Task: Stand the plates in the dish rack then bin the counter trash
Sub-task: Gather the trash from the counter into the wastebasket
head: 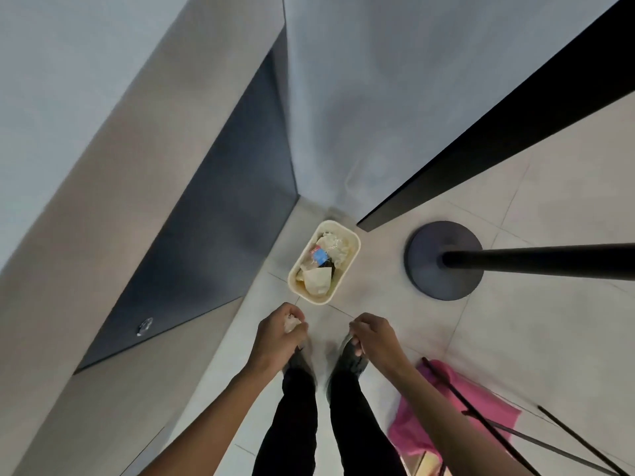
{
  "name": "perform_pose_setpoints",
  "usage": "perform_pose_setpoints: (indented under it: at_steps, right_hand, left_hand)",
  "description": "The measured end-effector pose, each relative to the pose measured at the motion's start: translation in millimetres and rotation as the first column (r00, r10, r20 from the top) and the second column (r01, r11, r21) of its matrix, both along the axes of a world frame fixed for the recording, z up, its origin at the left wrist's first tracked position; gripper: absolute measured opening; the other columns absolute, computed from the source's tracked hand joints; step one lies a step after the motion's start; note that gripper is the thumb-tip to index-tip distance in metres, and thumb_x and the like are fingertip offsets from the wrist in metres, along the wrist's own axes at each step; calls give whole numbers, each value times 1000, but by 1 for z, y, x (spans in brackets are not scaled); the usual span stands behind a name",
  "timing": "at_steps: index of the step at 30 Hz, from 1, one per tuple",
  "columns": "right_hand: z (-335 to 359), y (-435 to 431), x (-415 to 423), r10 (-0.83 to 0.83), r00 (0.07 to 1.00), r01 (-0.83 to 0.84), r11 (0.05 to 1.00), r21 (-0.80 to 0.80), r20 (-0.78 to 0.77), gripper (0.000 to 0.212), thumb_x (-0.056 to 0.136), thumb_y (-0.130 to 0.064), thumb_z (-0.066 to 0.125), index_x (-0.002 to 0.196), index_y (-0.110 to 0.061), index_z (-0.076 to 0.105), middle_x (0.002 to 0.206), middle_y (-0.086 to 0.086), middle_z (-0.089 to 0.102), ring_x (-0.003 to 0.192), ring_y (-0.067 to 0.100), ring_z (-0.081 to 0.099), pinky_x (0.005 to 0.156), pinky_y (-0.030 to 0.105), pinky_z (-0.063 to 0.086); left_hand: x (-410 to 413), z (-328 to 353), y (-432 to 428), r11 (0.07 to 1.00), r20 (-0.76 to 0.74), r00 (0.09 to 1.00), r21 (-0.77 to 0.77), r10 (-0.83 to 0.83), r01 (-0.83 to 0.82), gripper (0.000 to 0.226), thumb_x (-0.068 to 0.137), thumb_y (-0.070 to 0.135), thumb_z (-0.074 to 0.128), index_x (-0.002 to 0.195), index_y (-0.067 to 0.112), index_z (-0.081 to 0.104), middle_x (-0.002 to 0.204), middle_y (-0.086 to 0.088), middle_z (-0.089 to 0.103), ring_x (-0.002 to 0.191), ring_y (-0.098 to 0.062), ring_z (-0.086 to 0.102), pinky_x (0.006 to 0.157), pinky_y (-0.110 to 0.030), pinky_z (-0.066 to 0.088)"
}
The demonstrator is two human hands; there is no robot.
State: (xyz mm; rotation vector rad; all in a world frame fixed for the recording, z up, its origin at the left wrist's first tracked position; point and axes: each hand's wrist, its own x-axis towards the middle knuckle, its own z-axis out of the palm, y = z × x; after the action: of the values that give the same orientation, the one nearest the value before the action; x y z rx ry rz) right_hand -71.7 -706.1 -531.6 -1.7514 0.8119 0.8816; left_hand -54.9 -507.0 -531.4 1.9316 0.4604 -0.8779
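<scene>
Left hand grips a crumpled white wad, held near the cream bin just farther off, probably for dropping; right hand is curled (holding anything? cannot tell).

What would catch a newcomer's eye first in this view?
Probably the cream bin on the floor by the wall corner, already stuffed with crumpled paper and wrappers. Just below it in the view, the left hand grips a white crumpled wad in its fingers. To the right, a black pole rises from a round base, with a pink sheet lying at the lower right.
</scene>
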Motion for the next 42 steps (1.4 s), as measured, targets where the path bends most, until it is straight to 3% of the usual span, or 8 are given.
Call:
perform_pose_setpoints:
  at_steps: [4,9,16,20,26,29,34,42]
  right_hand:
    - [-50,-4,-2,-18,999,18,1000,4,-35,23,87,-3,52,66,-10,60,59,7,58,43,15,50,42,18,36]
    - [-106,-7,-11,-27,997,28,1000,3,-75,22,84,-2,52,65,-8,60,60,9,57,41,14,48,39,16,33]
    - [-167,-15,-19,50,993,-53,998,-17,-106,20,82,-3,53,66,-9,62,61,9,58,46,18,50,41,16,34]
    - [-184,-17,-13,110,988,-113,993,-24,-107,22,86,-13,54,65,-17,60,61,3,61,49,18,54,53,22,41]
    - [-199,-9,13,173,981,-174,985,-13,-90,18,88,-15,52,73,-11,61,65,4,63,57,20,57,54,26,42]
    - [-209,-2,34,264,964,-264,964,-35,15,18,91,-17,54,74,-18,60,68,-1,61,66,21,57,65,33,47]
    - [-237,7,73,445,867,-412,894,-178,224,11,92,-15,58,98,-6,62,94,7,63,85,25,56,65,27,31]
    - [-278,4,106,588,802,-527,780,-339,108,57,88,-16,59,141,-10,36,135,18,40,121,39,44,95,41,42]
  left_hand:
    - [9,-63,-4,993,28,994,54,-110,108,12,89,13,66,94,20,58,97,6,63,93,-14,59,75,-27,51]
    - [22,-136,-11,978,57,982,117,-181,173,18,87,10,68,99,17,57,105,2,61,99,-14,54,75,-22,36]
    - [47,-225,-19,954,169,948,183,-269,238,29,89,15,69,116,12,58,121,-5,56,108,-20,54,87,-23,38]
    - [52,-249,-18,929,132,929,186,-345,319,46,88,17,71,131,11,56,137,-5,46,122,-25,50,101,-30,41]
    - [53,-258,-13,929,111,929,160,-353,334,43,86,10,71,128,11,60,134,-7,54,119,-25,55,94,-24,41]
    - [41,-261,-3,858,51,866,176,-498,483,43,89,11,66,131,12,58,139,-5,53,126,-22,52,97,-23,39]
    - [21,-267,2,607,-17,629,245,-777,756,49,94,17,57,142,17,48,156,2,33,146,-13,23,108,-36,39]
    - [14,-269,0,611,1,632,255,-775,749,47,96,16,52,142,17,47,159,3,27,149,-11,13,110,-37,37]
